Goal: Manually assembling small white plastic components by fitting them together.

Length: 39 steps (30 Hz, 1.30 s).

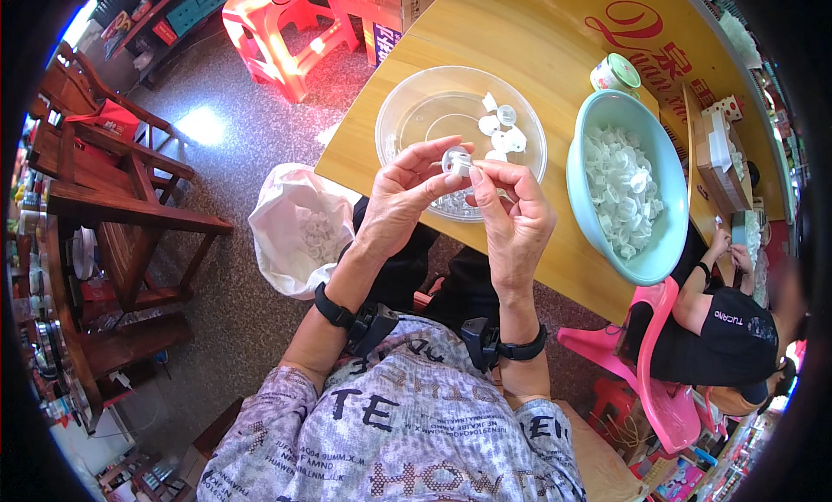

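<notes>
Speckled grey flooring runs under a yellow wooden worktop (555, 268) that reaches from your lap toward the far right, with dark wooden chairs to the left and a red plastic stool at the far edge. You have one small white plastic cap (456, 161) pinched up in the air between both hands, directly above the near rim of the clear round bowl (407, 95). Your left hand (400, 197) comes at it from the left with thumb and fingers closed on it, and your right hand (511, 212) meets it from the right with its fingertips on the same piece, so each grip is narrow and shut on that cap; neither hand is clearly nearer. Its axis cannot be told, it is too small. Beyond it, on the bowl's far right side, lie about six loose white caps (501, 131). To the right sits one pale blue basin (585, 216) heaped with white caps too many to count. Down on the floor to your left is one white bag (277, 242) holding more. Another person sits at the far right of the worktop.
</notes>
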Available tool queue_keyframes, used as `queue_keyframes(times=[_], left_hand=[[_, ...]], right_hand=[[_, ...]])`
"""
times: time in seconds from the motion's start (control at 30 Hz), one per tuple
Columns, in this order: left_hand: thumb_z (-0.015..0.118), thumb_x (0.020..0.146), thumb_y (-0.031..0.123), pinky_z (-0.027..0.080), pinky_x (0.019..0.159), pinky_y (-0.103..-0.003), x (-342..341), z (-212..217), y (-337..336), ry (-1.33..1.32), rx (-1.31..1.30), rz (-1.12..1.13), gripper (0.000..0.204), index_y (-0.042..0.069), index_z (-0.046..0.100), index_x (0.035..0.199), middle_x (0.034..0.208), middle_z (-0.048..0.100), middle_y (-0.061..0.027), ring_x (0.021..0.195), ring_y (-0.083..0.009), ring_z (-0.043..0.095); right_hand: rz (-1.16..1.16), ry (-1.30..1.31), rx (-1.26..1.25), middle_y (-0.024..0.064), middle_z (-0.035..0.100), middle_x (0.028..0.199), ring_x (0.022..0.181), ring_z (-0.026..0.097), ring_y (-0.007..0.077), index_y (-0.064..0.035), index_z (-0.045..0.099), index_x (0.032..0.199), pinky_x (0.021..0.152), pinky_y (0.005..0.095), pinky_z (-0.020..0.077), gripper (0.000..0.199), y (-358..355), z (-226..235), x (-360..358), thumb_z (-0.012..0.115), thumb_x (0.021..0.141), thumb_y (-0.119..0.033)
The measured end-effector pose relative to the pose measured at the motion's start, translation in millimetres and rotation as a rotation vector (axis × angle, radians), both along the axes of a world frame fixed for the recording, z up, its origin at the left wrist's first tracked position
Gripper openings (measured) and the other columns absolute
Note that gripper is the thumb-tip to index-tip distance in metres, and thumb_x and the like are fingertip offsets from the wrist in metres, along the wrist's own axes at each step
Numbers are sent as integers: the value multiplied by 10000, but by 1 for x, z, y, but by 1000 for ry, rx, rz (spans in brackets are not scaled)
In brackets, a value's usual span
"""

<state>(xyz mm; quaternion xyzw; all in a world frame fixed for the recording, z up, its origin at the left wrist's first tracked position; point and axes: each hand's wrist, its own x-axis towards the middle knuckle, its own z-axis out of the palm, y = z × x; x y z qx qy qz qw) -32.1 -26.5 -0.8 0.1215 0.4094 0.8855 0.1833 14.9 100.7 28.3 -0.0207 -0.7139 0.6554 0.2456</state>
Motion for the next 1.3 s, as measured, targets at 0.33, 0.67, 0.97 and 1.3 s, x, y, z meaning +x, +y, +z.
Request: queue_keyframes(times=[0.33,0.67,0.97,1.3], left_hand=[[690,813,-3,481,911,-282,-1,-3,-4,57,-55,54,417,28,564,1209,1196,603,-107,1032,-131,591],[718,776,-26,483,899,-269,-1,-6,-8,75,-45,54,411,26,603,1166,1124,620,-67,985,-117,589],[725,776,-12,482,862,-242,0,-6,-8,74,-78,44,416,16,605,1174,1078,632,-49,922,-84,576],[704,809,19,486,892,-281,-1,-7,-8,20,-121,-34,428,-1,568,1214,1109,642,-93,996,-135,613]], right_hand=[[10,-36,-25,55,675,873,743,622,83,-14,642,917,640,222,519,82,0,4,2,667,864,-71],[66,-41,9,41,665,840,724,612,72,-10,638,916,630,217,517,66,6,6,3,655,872,-56],[44,-20,141,42,663,837,728,617,73,-3,636,925,636,229,527,70,9,9,5,653,868,-41],[97,-127,-16,35,669,841,724,616,71,0,635,921,624,220,515,69,13,6,7,646,876,-51]])
